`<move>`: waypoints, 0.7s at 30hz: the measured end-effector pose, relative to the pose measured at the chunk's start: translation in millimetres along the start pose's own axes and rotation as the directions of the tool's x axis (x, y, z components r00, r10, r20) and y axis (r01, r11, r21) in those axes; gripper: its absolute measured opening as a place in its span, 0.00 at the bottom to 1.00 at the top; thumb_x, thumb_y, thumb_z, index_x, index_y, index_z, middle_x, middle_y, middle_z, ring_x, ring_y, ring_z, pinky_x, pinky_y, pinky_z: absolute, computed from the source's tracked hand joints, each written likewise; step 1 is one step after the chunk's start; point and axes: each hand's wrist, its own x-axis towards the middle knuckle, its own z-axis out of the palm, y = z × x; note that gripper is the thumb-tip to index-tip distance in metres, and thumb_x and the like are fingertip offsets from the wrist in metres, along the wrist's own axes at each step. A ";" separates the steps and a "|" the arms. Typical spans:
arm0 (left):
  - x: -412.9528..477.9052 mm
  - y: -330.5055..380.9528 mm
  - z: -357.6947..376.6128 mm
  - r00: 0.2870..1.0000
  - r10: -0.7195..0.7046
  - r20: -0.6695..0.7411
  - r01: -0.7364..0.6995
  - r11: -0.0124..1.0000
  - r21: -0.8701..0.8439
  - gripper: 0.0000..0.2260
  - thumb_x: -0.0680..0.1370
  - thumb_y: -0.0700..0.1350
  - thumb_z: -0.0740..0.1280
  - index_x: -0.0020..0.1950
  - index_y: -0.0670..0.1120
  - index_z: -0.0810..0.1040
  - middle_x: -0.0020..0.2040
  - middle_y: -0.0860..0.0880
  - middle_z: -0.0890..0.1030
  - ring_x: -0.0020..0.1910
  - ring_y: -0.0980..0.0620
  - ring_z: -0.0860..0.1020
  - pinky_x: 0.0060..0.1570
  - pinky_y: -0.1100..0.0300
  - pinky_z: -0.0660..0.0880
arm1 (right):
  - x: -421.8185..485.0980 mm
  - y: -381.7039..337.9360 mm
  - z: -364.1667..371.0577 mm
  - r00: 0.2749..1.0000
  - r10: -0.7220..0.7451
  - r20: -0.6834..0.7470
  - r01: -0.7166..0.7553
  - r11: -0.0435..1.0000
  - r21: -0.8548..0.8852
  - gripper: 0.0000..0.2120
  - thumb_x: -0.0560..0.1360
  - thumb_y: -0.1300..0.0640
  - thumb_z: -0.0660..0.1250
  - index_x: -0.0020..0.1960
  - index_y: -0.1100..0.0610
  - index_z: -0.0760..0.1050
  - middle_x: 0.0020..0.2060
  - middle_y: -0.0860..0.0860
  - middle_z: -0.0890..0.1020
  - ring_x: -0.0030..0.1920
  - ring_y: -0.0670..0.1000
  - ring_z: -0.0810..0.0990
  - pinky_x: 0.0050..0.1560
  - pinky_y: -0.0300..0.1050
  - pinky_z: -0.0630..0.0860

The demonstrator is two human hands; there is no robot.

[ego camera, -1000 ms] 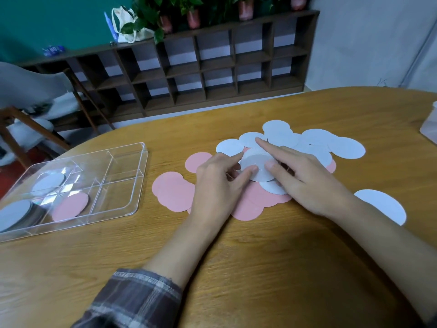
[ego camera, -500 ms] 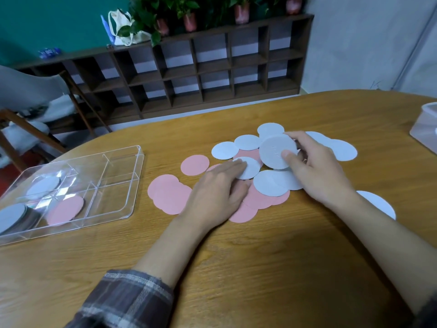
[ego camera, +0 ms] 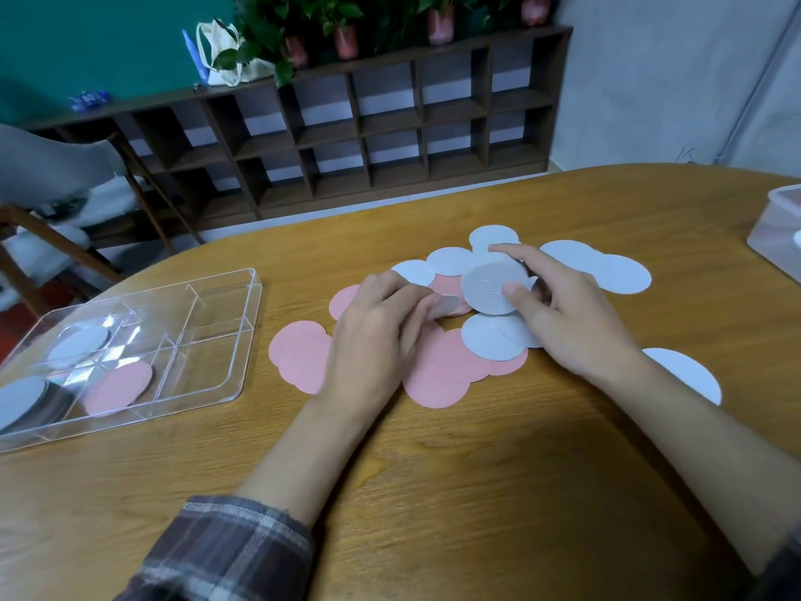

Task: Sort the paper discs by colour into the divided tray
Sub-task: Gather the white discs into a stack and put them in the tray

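Paper discs (ego camera: 442,366) lie scattered mid-table; my right hand (ego camera: 572,323) pinches a white disc (ego camera: 492,288) between thumb and fingers, tilted off the pile. My left hand (ego camera: 377,336) nips a smaller white piece (ego camera: 444,306). Left of both, the divided tray (ego camera: 225,340) holds sorted pink and white discs.

Discs (ego camera: 446,366) are pink and white (ego camera: 615,271), the tray (ego camera: 225,340) clear, the table (ego camera: 433,492) tan wood-grain, the sleeve (ego camera: 234,553) grey plaid, the shelf (ego camera: 390,136) dark brown, the wall (ego camera: 86,41) teal.
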 end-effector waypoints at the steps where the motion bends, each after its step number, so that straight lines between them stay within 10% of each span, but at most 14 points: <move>1: -0.1 1.6 -0.6 1.000 -0.010 -0.026 0.009 0.999 -0.035 0.07 0.83 0.41 0.68 0.52 0.42 0.85 0.46 0.53 0.77 0.44 0.58 0.69 0.46 0.71 0.67 | -0.1 -0.5 0.3 1.000 -0.005 0.009 0.005 1.000 0.002 0.18 0.84 0.57 0.62 0.70 0.40 0.74 0.39 0.41 0.75 0.39 0.40 0.73 0.38 0.35 0.66; 8: -0.8 10.9 -1.5 0.992 -0.121 0.017 0.122 0.979 -0.163 0.06 0.80 0.41 0.72 0.56 0.45 0.86 0.44 0.54 0.86 0.40 0.60 0.80 0.44 0.66 0.76 | -0.2 -1.6 2.5 0.994 0.014 0.111 -0.024 0.996 0.089 0.24 0.85 0.56 0.59 0.73 0.32 0.70 0.36 0.29 0.75 0.43 0.43 0.74 0.43 0.34 0.68; 14: -0.8 18.7 0.8 0.960 -0.264 0.093 0.279 0.929 -0.245 0.11 0.79 0.45 0.74 0.61 0.49 0.86 0.36 0.59 0.84 0.37 0.63 0.82 0.41 0.71 0.74 | -4.2 -4.7 5.2 0.982 -0.022 0.189 0.001 0.993 0.115 0.21 0.86 0.52 0.56 0.75 0.34 0.68 0.39 0.43 0.78 0.44 0.46 0.77 0.51 0.46 0.73; 21: -0.3 20.2 3.7 0.965 -0.258 0.044 0.261 0.941 -0.215 0.09 0.78 0.49 0.75 0.54 0.47 0.84 0.39 0.54 0.82 0.39 0.58 0.80 0.41 0.69 0.73 | -3.5 -3.5 5.4 0.981 -0.091 0.172 0.102 0.993 -0.057 0.21 0.84 0.53 0.62 0.76 0.40 0.69 0.57 0.45 0.82 0.53 0.41 0.76 0.51 0.30 0.69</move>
